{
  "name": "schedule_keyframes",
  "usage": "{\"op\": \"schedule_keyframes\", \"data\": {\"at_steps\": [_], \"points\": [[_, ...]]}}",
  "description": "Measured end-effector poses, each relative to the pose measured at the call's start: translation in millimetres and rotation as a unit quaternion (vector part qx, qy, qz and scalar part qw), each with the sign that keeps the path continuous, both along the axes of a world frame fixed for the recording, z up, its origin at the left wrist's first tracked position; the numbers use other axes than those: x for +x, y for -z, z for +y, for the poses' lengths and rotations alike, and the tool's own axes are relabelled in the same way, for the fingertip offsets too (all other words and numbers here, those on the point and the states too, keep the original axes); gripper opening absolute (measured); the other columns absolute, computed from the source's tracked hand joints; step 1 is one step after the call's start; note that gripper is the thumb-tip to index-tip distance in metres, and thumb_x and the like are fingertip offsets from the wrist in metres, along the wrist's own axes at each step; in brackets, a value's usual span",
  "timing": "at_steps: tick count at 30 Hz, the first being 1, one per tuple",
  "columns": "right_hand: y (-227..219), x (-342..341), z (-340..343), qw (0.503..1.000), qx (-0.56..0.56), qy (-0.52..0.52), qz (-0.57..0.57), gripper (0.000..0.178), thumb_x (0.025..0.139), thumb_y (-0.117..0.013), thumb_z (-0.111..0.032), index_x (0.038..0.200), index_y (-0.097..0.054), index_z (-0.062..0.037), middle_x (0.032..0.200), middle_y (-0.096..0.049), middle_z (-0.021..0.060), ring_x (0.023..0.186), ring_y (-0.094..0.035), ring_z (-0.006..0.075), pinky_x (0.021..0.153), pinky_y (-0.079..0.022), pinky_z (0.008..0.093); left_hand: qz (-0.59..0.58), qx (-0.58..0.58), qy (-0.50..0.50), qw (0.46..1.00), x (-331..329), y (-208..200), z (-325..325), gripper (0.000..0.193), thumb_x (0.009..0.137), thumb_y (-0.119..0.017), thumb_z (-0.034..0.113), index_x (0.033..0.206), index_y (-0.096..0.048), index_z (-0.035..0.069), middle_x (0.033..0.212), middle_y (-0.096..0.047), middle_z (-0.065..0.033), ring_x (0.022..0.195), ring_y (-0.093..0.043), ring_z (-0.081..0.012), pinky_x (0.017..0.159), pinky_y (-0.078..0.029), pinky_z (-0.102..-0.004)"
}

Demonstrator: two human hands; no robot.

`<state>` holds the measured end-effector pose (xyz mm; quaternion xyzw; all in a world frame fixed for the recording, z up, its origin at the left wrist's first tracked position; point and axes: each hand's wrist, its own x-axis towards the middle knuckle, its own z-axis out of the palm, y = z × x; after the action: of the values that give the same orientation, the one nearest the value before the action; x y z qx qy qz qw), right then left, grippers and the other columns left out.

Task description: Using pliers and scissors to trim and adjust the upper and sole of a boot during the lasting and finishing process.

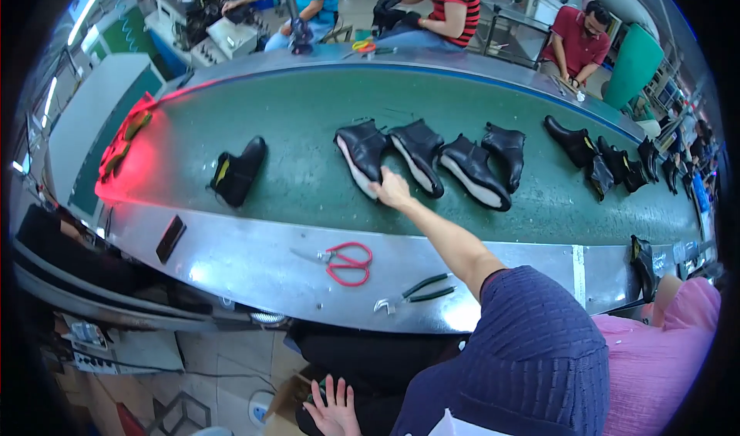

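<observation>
My right hand [393, 189] reaches across onto the green belt, its fingers and thumb closed round the toe of a black ankle boot [361, 147] with a white sole edge. Beside this boot lie a second black boot [417, 147], a third with a white sole edge [472, 170] and a fourth [506, 151]. Low in the view, by my lap, my left hand [334, 413] is open, palm up and fingers spread, holding nothing. Red-handled scissors [349, 264] and green-handled pliers [416, 293] rest on the metal edge nearest me.
Another black boot [239, 171] lies at the belt's left, near a red-lit end [127, 151]. Several boots [570, 141] sit farther right. A dark flat object [171, 239] rests on the metal ledge [254, 266]. A person in pink [655, 343] is close at right; others work across the belt.
</observation>
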<state>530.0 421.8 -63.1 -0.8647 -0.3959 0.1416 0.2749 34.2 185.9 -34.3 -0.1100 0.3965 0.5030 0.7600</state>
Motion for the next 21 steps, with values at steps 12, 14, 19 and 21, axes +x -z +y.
{"op": "schedule_keyframes", "data": {"at_steps": [12, 14, 19, 21], "points": [[31, 26, -14, 0.978, 0.117, 0.054, 0.166, 0.058, 0.070, -0.070, -0.050, 0.103, -0.068, -0.0030, 0.085, -0.068, 0.0145, 0.084, -0.065, 0.0256, 0.076, -0.047, 0.0381, -0.013, 0.164, 0.076, 0.983, 32, -29, 27, 0.059, 0.102, -0.033, 0.049, 0.145, -0.034, 0.009, 0.142, -0.042, -0.0219, 0.123, -0.048, -0.0414, 0.102, -0.041, -0.0538], [28, 5, -12, 0.984, 0.123, 0.082, 0.101, 0.063, 0.070, -0.067, -0.055, 0.107, -0.068, -0.0042, 0.091, -0.069, 0.0201, 0.090, -0.066, 0.0353, 0.078, -0.048, 0.0431, 0.003, 0.157, 0.063, 0.986, 25, -30, 24, 0.059, 0.102, -0.033, 0.049, 0.145, -0.034, 0.009, 0.141, -0.043, -0.0216, 0.123, -0.048, -0.0411, 0.102, -0.041, -0.0536], [10, -13, 5, 0.983, 0.092, 0.128, -0.096, 0.052, 0.078, -0.067, -0.041, 0.121, -0.062, -0.0111, 0.100, -0.067, 0.0174, 0.098, -0.063, 0.0345, 0.087, -0.048, 0.0417, 0.031, 0.145, 0.035, 0.988, 13, -29, 12, 0.060, 0.101, -0.034, 0.050, 0.143, -0.035, 0.008, 0.138, -0.046, -0.0207, 0.121, -0.050, -0.0398, 0.101, -0.042, -0.0533], [9, -20, 6, 0.951, 0.187, 0.070, -0.236, 0.046, 0.079, -0.069, -0.024, 0.124, -0.061, -0.0150, 0.110, -0.064, 0.0126, 0.107, -0.058, 0.0312, 0.093, -0.045, 0.0405, 0.055, 0.135, 0.031, 0.989, 11, -28, 8, 0.060, 0.101, -0.034, 0.051, 0.143, -0.035, 0.008, 0.137, -0.047, -0.0211, 0.120, -0.051, -0.0397, 0.101, -0.042, -0.0535]]}}
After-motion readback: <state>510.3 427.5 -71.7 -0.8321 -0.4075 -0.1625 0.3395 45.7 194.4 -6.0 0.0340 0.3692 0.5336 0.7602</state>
